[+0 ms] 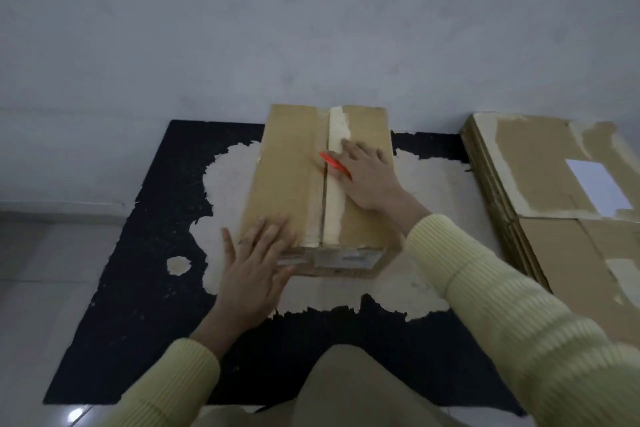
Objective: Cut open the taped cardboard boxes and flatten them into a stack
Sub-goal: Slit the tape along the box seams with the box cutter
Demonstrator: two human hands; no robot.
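The cardboard box is positioned at the centre of the view, upright on its base, on a black mat whose surface is worn through to pale patches. The top flaps are closed. A centre seam runs lengthwise from the near edge to the far edge, and a strip of pale tape is seen along its right side.

The hands are held apart, both on the box top. The left hand is laid flat over the near left corner, fingers straight and spread, pressing on the top panel and overlapping the near edge. The right hand is placed further along, to the right of the seam, with its fingers extended across the tape. An orange cutter is held by this hand; it projects from the thumb side, with its tip located at the seam. The thumb is hidden, so the exact grip cannot be determined.

A stack of flattened boxes is located just beside the mat on the right, close to the right forearm. A white label is fixed to the top sheet. Both forearms are covered by ribbed yellow sleeves. A plain grey wall is situated directly behind the box, and pale floor tiles are visible at the left.
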